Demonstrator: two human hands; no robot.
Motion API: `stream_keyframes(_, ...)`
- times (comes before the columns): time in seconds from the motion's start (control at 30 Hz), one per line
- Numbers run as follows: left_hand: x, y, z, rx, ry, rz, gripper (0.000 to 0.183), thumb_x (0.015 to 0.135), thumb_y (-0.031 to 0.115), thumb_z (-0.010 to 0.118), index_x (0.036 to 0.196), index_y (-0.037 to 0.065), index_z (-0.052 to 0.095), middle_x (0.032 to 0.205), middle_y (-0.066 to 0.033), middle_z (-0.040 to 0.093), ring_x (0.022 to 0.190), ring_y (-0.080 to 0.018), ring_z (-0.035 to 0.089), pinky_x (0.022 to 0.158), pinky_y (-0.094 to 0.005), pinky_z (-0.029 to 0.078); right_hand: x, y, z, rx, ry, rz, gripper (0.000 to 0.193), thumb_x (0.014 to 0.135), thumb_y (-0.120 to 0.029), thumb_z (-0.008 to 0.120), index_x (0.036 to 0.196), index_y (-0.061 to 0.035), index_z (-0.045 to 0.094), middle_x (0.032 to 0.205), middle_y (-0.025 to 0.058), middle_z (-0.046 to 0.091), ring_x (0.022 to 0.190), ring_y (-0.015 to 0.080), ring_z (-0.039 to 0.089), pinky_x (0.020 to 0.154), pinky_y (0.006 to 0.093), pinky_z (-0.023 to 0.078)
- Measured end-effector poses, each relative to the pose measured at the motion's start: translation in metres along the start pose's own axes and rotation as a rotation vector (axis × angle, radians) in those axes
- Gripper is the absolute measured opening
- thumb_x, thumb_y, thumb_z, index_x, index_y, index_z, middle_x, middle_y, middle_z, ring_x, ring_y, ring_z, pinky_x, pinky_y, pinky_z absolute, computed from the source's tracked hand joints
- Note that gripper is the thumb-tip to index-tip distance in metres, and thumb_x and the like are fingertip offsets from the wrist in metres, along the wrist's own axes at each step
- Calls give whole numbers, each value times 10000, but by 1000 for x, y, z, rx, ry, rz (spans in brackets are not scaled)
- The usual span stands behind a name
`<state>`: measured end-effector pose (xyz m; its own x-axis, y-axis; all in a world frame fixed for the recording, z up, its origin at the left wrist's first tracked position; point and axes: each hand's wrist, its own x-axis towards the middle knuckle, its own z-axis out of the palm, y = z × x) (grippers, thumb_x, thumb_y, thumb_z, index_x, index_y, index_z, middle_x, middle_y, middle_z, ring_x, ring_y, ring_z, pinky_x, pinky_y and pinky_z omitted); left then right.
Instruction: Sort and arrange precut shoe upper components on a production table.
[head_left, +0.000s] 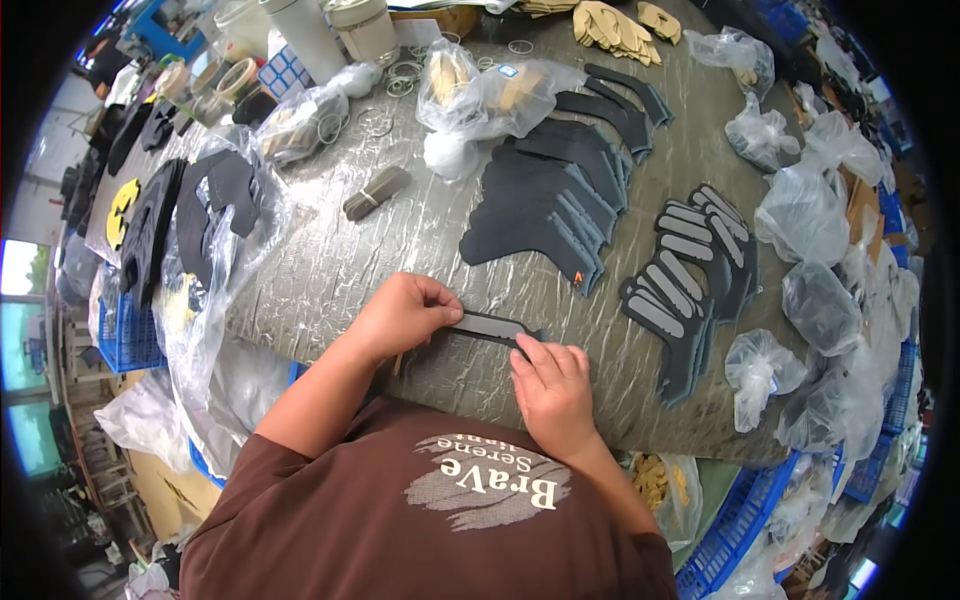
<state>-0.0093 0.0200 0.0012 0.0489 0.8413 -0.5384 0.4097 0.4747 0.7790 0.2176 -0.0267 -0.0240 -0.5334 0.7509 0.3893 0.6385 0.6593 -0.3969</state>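
Note:
A narrow black fabric piece (490,327) with a grey strip along it lies near the table's front edge, between my hands. My left hand (405,312) pinches its left end between thumb and forefinger. At its right end my right hand (556,388) has its fingers closed together on the edge; the thumb is partly hidden. To the right are fanned stacks of black pieces with grey finger-shaped strips (672,285). Beyond my hands lie overlapping plain dark cut pieces (530,205). A banded bundle of grey strips (377,193) sits farther to the left.
Clear plastic bags (490,90) with tan pieces lie at the back, beside rubber bands (403,78). Tan cut pieces (612,32) are stacked at the far edge. Knotted bags (762,370) line the right side. Blue crates (740,515) stand below the table. Dark pieces (215,205) lie on plastic at left.

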Motion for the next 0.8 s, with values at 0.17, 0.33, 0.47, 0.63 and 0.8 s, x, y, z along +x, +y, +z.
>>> stream_keyframes(0.17,0,1,1,30,-7,-14,127,792,113,670,851,3,694,672,-27,635,525,-77,527,487,-248,433,-4,2,5,-13,-56,17,227,768,-89,627,976,3,634,1171,72,589,951,192,547,834,391,383)
stream_keyframes(0.33,-2,-8,8,196,106,190,146,774,123,666,847,-2,688,698,-104,659,585,-172,596,579,-313,478,-2,-2,2,-35,-70,64,213,769,-102,626,967,-24,637,1170,42,593,952,177,546,848,390,374)
stream_keyframes(0.47,-5,-6,13,325,167,235,139,762,116,661,839,3,683,735,-160,653,657,-248,633,640,-342,492,-1,-3,3,-39,-75,91,201,771,-113,628,960,-46,638,1167,25,595,952,167,545,855,388,370)
stream_keyframes(0.63,-3,-9,14,441,211,342,112,752,107,669,818,17,682,754,-158,646,686,-293,634,644,-358,493,0,-3,3,-37,-90,101,226,765,-118,638,980,-47,631,1173,27,588,957,174,542,856,389,374)
stream_keyframes(0.8,-2,-11,15,493,264,592,93,769,89,666,820,18,631,759,-116,623,672,-276,609,625,-347,478,-3,4,2,85,31,171,320,732,-96,685,1033,-27,598,1124,81,588,966,241,532,858,423,395)
